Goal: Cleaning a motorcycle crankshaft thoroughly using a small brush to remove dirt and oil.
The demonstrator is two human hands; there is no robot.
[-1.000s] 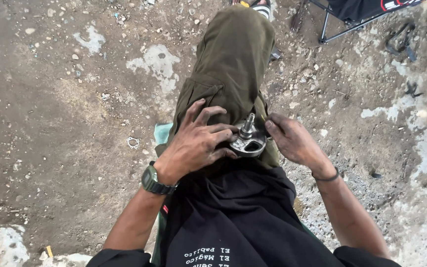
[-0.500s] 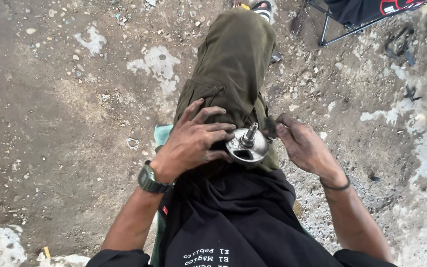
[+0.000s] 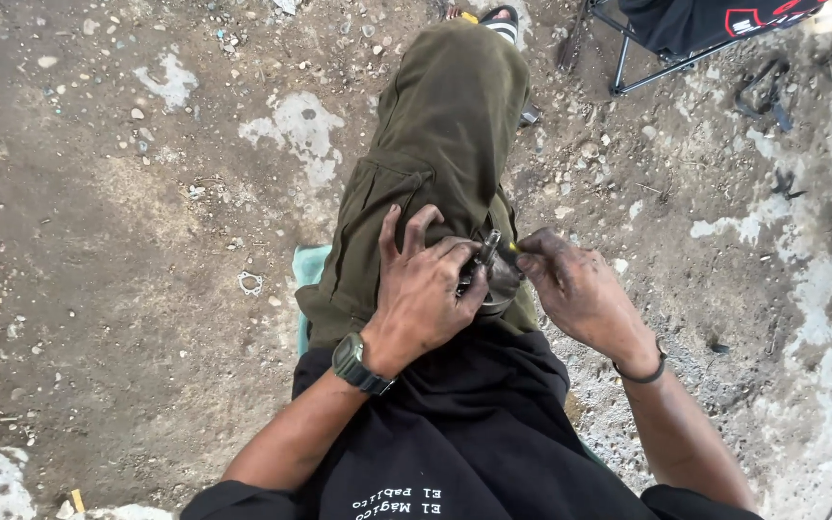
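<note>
Both hands (image 3: 503, 289) around metal part (image 3: 491, 274)

Under you lies dirty, stony ground (image 3: 127, 289) with a small metal gasket (image 3: 249, 283), and a folding chair (image 3: 666, 39) stands beyond your sandal (image 3: 505, 17).

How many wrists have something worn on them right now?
2. The left hand, gripping the metal part on the lap, has a dark wristwatch. The right hand, touching the part's stem, has a thin dark wristband.
</note>
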